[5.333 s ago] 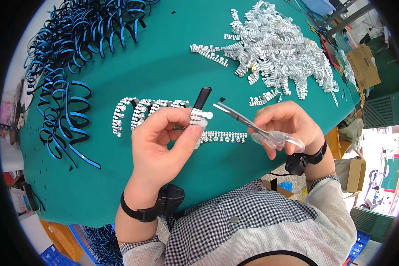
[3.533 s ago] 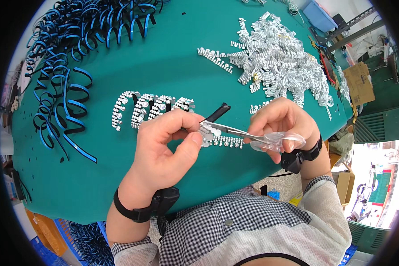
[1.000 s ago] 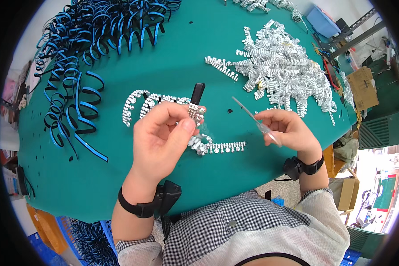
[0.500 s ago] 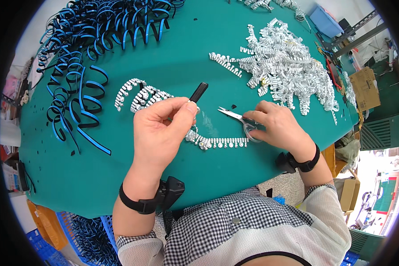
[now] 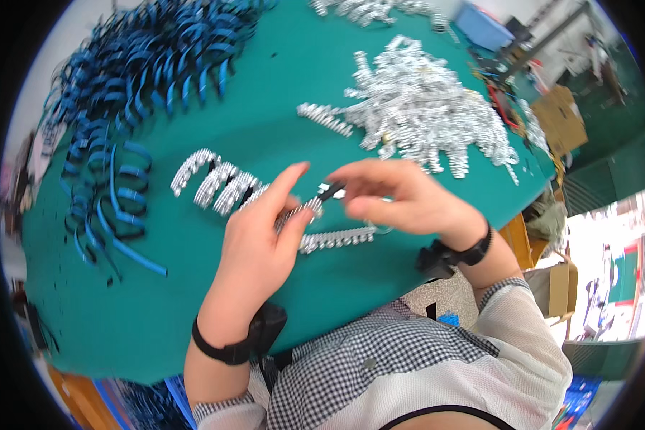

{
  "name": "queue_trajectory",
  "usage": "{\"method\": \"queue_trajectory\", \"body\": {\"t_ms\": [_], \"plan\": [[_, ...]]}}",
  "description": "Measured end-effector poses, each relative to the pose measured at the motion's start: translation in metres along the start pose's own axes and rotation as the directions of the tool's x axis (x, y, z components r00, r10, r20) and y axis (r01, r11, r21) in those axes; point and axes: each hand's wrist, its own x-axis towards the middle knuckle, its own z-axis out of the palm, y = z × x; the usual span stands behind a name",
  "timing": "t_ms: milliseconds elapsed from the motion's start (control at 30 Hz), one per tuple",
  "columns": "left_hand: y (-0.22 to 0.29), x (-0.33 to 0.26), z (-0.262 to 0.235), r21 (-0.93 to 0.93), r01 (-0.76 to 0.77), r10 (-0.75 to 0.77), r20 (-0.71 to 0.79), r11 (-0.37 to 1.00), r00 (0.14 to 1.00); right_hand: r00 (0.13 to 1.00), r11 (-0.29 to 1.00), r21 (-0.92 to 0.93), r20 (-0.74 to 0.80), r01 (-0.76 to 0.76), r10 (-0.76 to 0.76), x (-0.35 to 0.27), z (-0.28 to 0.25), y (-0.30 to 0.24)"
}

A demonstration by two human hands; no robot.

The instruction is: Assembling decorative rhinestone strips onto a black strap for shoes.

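Note:
My left hand (image 5: 254,240) holds a silver beaded trim, its thumb against the strip and its index finger raised. The trim's coiled part (image 5: 222,188) lies on the green table to the left of that hand. A short black band end (image 5: 330,190) sticks out to the right, towards my right hand (image 5: 405,197). My right hand's thumb and fingers are apart, close around the band's tip; blur hides whether they touch it. Scissors lie mostly hidden beneath my right hand, with part of a clear handle (image 5: 385,230) showing. A straight length of silver trim (image 5: 337,239) lies below my hands.
A large heap of silver coiled trim (image 5: 423,107) covers the far right of the green table (image 5: 229,287). Blue and black coiled strips (image 5: 158,57) fill the far left. A blue bin (image 5: 484,27) and a cardboard box (image 5: 559,118) stand beyond the right edge.
My right hand has left the scissors on the table and moved left to the black band end. My left hand has lowered and tipped the band towards it. The whole view has shifted.

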Motion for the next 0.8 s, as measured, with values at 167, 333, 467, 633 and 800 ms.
{"method": "queue_trajectory", "body": {"t_ms": [167, 333, 467, 633, 800], "plan": [[0.002, -0.007, 0.003, 0.074, -0.09, 0.085, 0.069, 0.993, 0.994, 0.99, 0.987, -0.16, 0.138, 0.014, 0.009, 0.01, 0.01, -0.004], [0.01, -0.008, 0.012, 0.04, -0.098, 0.103, -0.167, 0.994, 0.981, 0.98, 0.98, 0.115, 0.131, -0.163, 0.148, 0.006, 0.002, -0.005], [-0.003, -0.01, 0.005, 0.126, -0.387, 0.404, -0.387, 0.913, 0.829, 0.99, 0.86, 0.495, 0.017, -0.128, 0.137, 0.007, -0.016, 0.009], [-0.004, -0.016, -0.004, 0.262, -0.385, 0.466, -0.471, 0.885, 0.749, 0.98, 0.795, 0.603, -0.116, -0.062, 0.164, -0.003, -0.038, 0.007], [-0.006, -0.01, -0.005, -0.034, -0.324, 0.245, -0.583, 0.945, 0.775, 0.979, 0.707, 0.705, -0.174, 0.049, 0.105, -0.009, -0.052, 0.014]]}}
